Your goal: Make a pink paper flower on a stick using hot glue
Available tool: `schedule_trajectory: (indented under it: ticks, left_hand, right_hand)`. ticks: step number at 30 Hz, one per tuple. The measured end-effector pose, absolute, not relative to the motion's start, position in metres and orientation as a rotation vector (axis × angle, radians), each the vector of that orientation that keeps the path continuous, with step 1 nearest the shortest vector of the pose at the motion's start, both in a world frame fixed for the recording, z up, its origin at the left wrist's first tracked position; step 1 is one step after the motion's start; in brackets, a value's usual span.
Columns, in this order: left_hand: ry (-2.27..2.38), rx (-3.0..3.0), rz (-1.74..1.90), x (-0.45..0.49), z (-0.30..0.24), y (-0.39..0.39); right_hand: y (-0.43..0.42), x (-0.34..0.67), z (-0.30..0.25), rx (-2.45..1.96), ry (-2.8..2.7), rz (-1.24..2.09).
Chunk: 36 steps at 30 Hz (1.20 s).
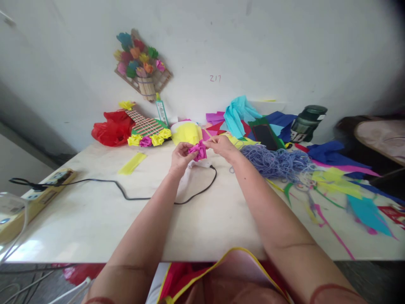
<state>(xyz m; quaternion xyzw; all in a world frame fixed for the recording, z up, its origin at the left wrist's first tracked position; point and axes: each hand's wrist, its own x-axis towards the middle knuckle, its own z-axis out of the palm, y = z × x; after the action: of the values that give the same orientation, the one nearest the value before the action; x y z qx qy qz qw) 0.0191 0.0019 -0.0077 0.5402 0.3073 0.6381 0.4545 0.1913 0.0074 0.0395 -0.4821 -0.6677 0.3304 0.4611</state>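
Note:
My left hand (179, 157) and my right hand (221, 146) meet above the middle of the pale table (95, 219). Between them is a crumpled pink paper flower (198, 150). The left fingers are closed around its lower side. My right fingers pinch its right side, along with a thin stick (209, 136) that points up and left. Just beneath the hands lies a small white object (199, 164) with a black cable (136, 195) running from it.
A power strip (38, 195) sits at the left edge. Against the wall are a red bag (112, 128), a stick guitar with paper flowers (147, 131), a glue bottle (161, 110), yellow paper (186, 133), coloured sheets (240, 112), a phone (265, 136), a dark jar (305, 123). Purple string (275, 160) and paper scraps (341, 185) lie right.

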Motion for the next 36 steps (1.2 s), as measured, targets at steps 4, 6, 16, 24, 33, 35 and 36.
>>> schedule_trajectory:
  ticks: [4, 6, 16, 24, 33, 35, 36]
  left_hand:
    - [0.741, 1.303, 1.544, 0.021, -0.006, 0.0]
    - [0.746, 1.287, 1.534, 0.021, -0.006, 0.0]
    - [0.737, 1.335, 1.466, 0.021, -0.009, 0.001]
    - [0.725, 1.367, 1.355, 0.021, -0.009, 0.0]
    - [0.781, 1.266, 1.279, 0.016, -0.004, -0.002]
    - [0.794, 1.223, 1.257, 0.015, -0.003, -0.001]
    - [0.793, 1.214, 1.24, 0.014, -0.002, -0.001]
  right_hand:
    - [0.009, 0.19, 0.039, -1.205, -1.55, 0.863]
    - [0.009, 0.19, 0.039, -1.213, -1.531, 0.865]
    - [0.009, 0.189, 0.038, -1.23, -1.537, 0.854]
    - [0.017, 0.191, 0.031, -1.242, -1.594, 0.759]
    - [0.007, 0.191, 0.038, -1.203, -1.677, 0.816]
    - [0.007, 0.192, 0.038, -1.198, -1.681, 0.824]
    - [0.008, 0.193, 0.037, -1.205, -1.677, 0.824]
